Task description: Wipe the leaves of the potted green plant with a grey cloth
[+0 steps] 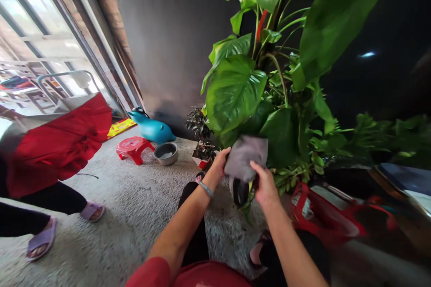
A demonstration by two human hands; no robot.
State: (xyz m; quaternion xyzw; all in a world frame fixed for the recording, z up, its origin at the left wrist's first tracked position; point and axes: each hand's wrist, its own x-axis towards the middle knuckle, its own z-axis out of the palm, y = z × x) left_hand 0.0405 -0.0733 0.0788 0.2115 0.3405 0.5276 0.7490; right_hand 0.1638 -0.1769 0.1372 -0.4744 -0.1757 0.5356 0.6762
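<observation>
A grey cloth [247, 154] is stretched between my two hands, in front of a tall potted plant with broad green leaves [232, 92]. My left hand [220, 163] grips the cloth's left edge, a bracelet showing at the wrist. On the right side, my right hand [266, 184] pinches the cloth with the thumb on top. The cloth is a little blurred and hides part of the lower leaves. Below it a dark rounded thing with a pale edge [239, 190] shows in part; I cannot tell what it is.
On the left a person in purple slippers [42, 238] stands beside a red umbrella-like fabric [63, 143]. Near the wall are a red stool [134, 148], a metal basin [166, 153], a blue animal toy [153, 129] and a small potted plant [202, 150]. A red bag [323, 219] lies right.
</observation>
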